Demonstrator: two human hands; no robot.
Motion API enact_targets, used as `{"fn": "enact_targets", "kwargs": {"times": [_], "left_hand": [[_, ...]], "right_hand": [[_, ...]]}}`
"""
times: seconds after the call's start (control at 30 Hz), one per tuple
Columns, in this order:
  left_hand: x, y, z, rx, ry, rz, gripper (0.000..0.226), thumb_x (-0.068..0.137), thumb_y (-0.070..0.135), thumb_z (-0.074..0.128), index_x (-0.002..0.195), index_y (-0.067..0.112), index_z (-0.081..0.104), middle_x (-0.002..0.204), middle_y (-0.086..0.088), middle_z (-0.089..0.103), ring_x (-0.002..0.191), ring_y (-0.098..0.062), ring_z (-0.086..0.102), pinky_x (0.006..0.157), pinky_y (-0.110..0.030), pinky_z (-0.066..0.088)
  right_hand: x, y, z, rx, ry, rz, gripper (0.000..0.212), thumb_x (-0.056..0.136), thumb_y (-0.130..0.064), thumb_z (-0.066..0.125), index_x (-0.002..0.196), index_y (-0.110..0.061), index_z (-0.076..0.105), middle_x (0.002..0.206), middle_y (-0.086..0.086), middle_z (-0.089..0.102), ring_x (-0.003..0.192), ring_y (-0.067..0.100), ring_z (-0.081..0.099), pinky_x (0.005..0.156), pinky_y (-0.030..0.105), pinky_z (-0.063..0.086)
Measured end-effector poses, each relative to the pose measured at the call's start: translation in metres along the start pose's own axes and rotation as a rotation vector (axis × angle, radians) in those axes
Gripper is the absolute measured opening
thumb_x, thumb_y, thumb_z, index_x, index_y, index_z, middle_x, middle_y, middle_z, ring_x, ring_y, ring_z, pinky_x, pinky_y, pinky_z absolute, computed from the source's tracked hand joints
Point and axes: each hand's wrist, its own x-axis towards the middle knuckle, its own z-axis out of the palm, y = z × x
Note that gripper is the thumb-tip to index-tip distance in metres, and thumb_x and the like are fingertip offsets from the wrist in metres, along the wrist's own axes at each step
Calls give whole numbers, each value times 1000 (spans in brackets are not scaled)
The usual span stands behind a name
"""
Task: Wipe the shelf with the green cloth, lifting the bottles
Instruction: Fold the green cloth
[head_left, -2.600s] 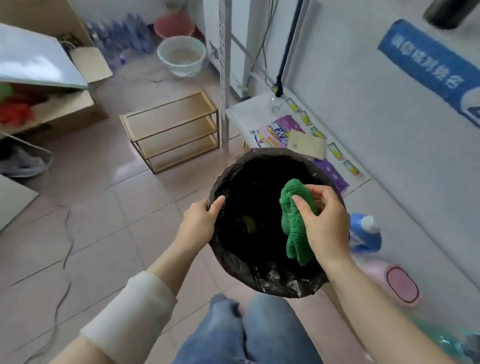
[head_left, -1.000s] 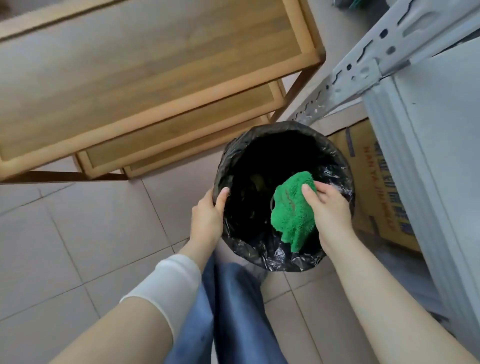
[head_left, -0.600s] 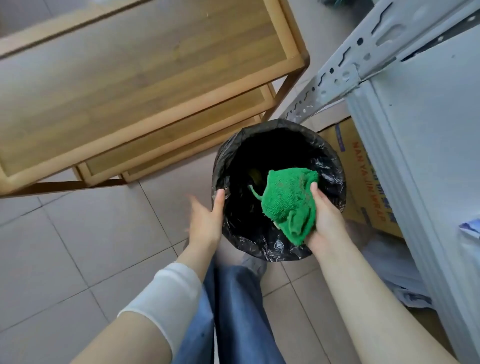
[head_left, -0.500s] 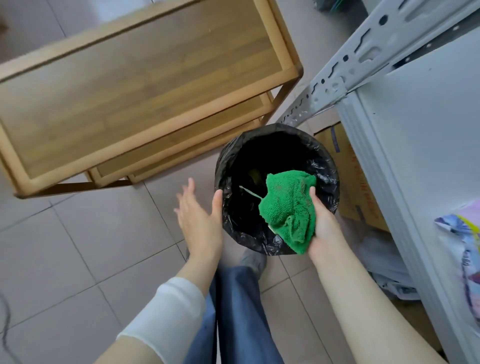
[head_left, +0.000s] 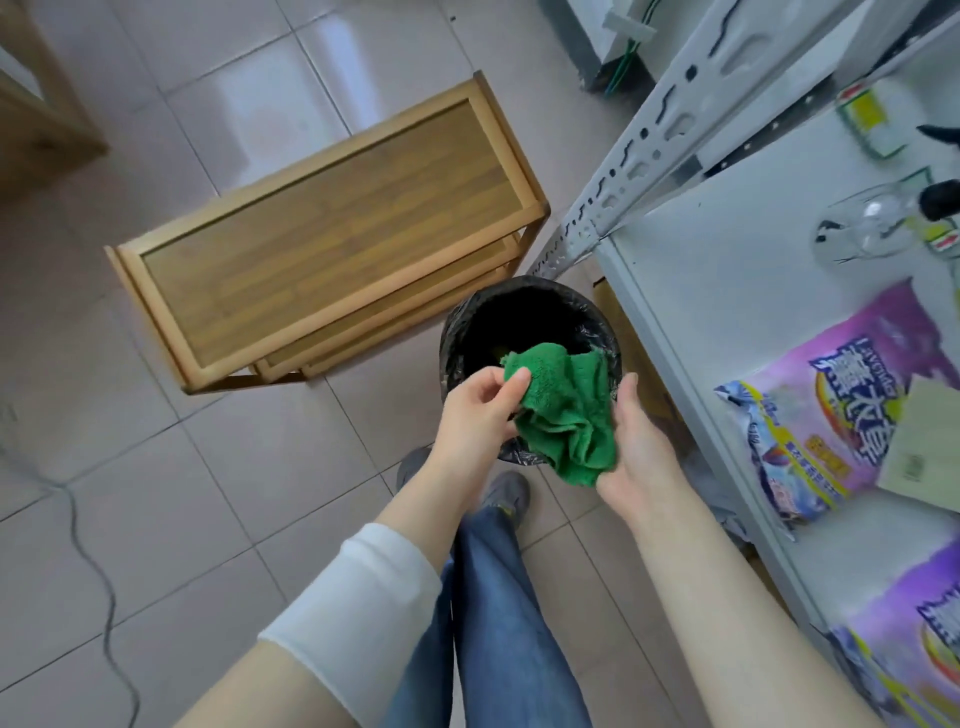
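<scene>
Shelf (head_left: 727, 291) of white metal stands at right, its board carrying purple bags (head_left: 831, 415) and, further back, a clear bottle (head_left: 872, 223). Nothing on it is lifted and no wiping contact is made, so that work is judged not yet in hand. Rack (head_left: 332, 228) of wood sits on the tiled floor to the left, well apart from the hands and not involved. Bin (head_left: 524, 285) with a black liner stands on the floor between rack and shelf, directly below the hands, likely so that anything shaken loose falls into it. Cloth (head_left: 566, 415), green and rumpled, is held over the bin's near rim, off the shelf altogether. Left hand (head_left: 478, 415) pinches the cloth's upper corner between thumb and fingers, apparently to spread or refold it for a flat wiping face. Right hand (head_left: 641, 447) cradles the bunched lower part from beneath, thumb straight alongside; its fingers are hidden under the fabric, so whether they close on it cannot be told. Next move, on this evidence, calls for carrying the cloth right, onto the board.
</scene>
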Motion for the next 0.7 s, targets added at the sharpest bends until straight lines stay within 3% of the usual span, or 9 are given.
{"fn": "enact_targets", "kwargs": {"times": [0.07, 0.17, 0.23, 0.3, 0.4, 0.53, 0.6, 0.7], "left_hand": [[-12, 9, 8, 6, 13, 2, 24, 91, 19, 53, 67, 15, 54, 73, -1, 64, 76, -17, 62, 79, -36, 53], [-32, 20, 16, 3, 34, 23, 20, 91, 17, 53, 72, 12, 56, 77, -4, 66, 77, -18, 64, 80, -37, 54], [-46, 27, 22, 28, 32, 46, 20, 91, 16, 53, 72, 10, 57, 78, -6, 66, 77, -20, 63, 80, -38, 53], [-61, 33, 26, 72, 22, 73, 20, 90, 18, 54, 72, 10, 58, 81, -11, 65, 81, -24, 62, 80, -42, 53], [-82, 46, 29, 120, 7, 102, 21, 89, 23, 57, 72, 11, 61, 84, -15, 64, 80, -26, 61, 75, -39, 53], [-107, 75, 21, 211, 5, 179, 15, 84, 23, 63, 69, 19, 63, 74, 0, 65, 67, -11, 58, 65, -23, 47], [-117, 92, 10, 236, 20, 221, 14, 83, 16, 64, 70, 20, 61, 71, 3, 63, 64, -6, 56, 62, -19, 46], [-131, 118, -9, 260, 42, 232, 13, 85, 13, 62, 86, 23, 54, 85, -2, 65, 75, -14, 62, 56, -18, 48]], "right_hand": [[-23, 0, 0, -148, 53, -99, 37, 92, -42, 42, 113, -14, 56, 112, 9, 65, 92, 15, 68, 73, 33, 55], [-56, 7, -8, -604, 155, -420, 54, 82, -28, 64, 131, -22, 43, 135, -1, 48, 122, 9, 46, 104, 33, 39], [-72, 9, -12, -909, 145, -693, 48, 73, -22, 74, 117, -22, 56, 123, -6, 52, 117, 7, 46, 104, 27, 35], [-84, 8, -13, -1069, 167, -841, 36, 67, -20, 78, 101, -18, 66, 107, -6, 59, 107, 12, 54, 97, 23, 37], [-106, 2, -6, -1056, 212, -907, 17, 71, -16, 74, 87, -12, 70, 89, -6, 62, 89, 12, 59, 79, 10, 39], [-137, -11, 0, -820, 202, -755, 4, 85, -15, 61, 86, -14, 64, 77, -9, 62, 69, -6, 58, 64, 1, 39], [-151, -17, 0, -749, 300, -743, 5, 89, -19, 55, 87, -16, 58, 74, -9, 60, 69, -1, 56, 63, 7, 41], [-171, -26, 0, -711, 470, -759, 13, 91, -21, 51, 95, -10, 58, 81, 3, 58, 77, 17, 53, 68, 23, 37]]}}
